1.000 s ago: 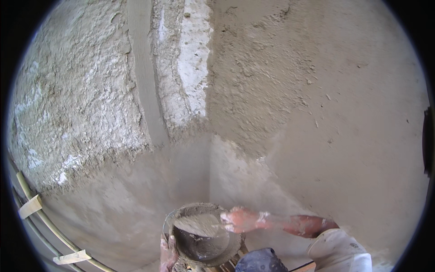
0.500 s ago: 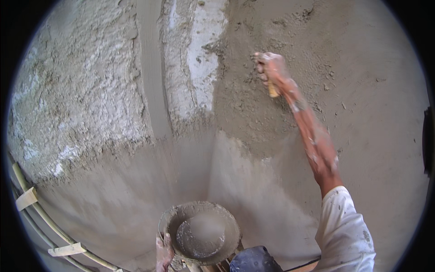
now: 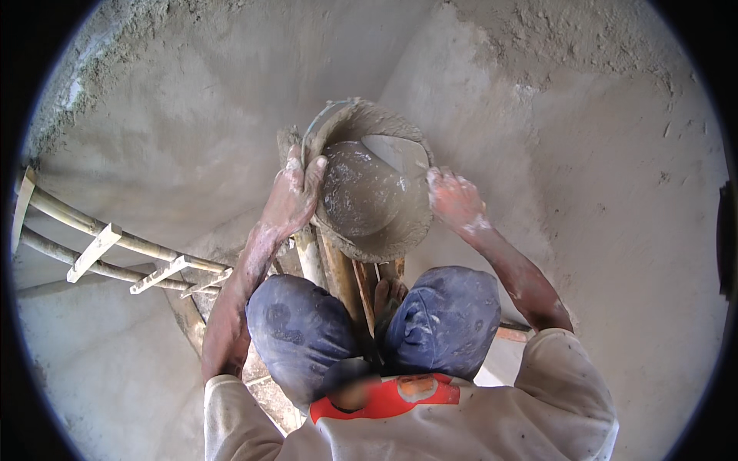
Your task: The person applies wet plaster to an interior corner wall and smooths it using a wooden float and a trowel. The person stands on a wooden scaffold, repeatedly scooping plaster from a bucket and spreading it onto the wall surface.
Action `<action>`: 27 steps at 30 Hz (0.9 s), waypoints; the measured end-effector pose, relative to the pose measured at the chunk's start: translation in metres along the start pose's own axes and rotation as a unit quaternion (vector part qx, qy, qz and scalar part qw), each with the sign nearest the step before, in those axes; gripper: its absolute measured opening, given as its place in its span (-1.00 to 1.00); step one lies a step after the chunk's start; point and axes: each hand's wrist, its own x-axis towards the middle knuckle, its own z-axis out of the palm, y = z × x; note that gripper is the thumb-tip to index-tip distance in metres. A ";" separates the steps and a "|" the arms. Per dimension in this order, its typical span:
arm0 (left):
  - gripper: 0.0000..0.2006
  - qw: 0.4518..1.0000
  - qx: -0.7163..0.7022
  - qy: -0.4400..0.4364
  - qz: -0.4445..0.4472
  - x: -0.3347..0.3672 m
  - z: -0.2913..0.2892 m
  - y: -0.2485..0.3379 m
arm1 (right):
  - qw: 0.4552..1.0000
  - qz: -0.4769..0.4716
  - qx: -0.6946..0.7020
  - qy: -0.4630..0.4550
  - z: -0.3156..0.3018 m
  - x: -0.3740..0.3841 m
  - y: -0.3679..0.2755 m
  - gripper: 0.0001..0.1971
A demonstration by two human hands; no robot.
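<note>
A round, mortar-crusted bucket (image 3: 425, 211) is tilted in front of my knees, with wet grey mortar (image 3: 357, 192) inside. My left hand (image 3: 296, 188) is closed on its left rim, thumb over the edge, beside the thin wire handle (image 3: 314, 127). At the right rim my right hand (image 3: 456, 198) is closed round a trowel, whose handle the fingers hide. The flat grey trowel blade (image 3: 396, 152) reaches into the bucket above the mortar. Both hands are smeared with mortar.
Beyond the bucket stands a plastered wall (image 3: 254, 92), rough along its upper edges. A bamboo ladder (image 3: 138, 250) with light wooden rungs slopes at the left. Poles (image 3: 338, 269) run beneath the bucket, near my foot (image 3: 390, 294) and bent knees (image 3: 300, 326).
My right hand has come down from the rough wall to the bucket with the trowel. The view has tilted down, and my left hand still has the bucket.
</note>
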 end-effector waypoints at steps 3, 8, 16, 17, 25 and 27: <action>-0.45 0.999 -0.014 -0.028 0.020 -0.001 0.003 0.019 | 0.999 -0.033 -0.037 0.017 0.019 0.007 -0.019 -0.72; -0.39 0.998 0.044 -0.042 0.017 0.000 0.006 0.012 | 0.976 -0.113 0.132 -0.134 0.011 0.001 -0.054 -0.68; -0.44 1.000 -0.003 0.027 -0.017 -0.009 0.004 -0.005 | 0.929 -0.074 0.314 -0.180 -0.001 -0.006 -0.023 -0.59; -0.44 0.998 0.014 0.042 -0.033 -0.006 0.000 -0.008 | 0.936 -0.063 0.282 -0.202 -0.009 0.003 -0.019 -0.59; -0.21 0.994 0.014 0.066 -0.081 -0.018 -0.011 -0.086 | 0.957 -0.190 0.220 0.007 -0.161 0.036 -0.022 -0.51; 0.01 0.985 -0.059 0.058 -0.150 -0.030 -0.014 -0.053 | 0.948 -0.235 0.203 0.063 -0.222 0.043 -0.027 -0.50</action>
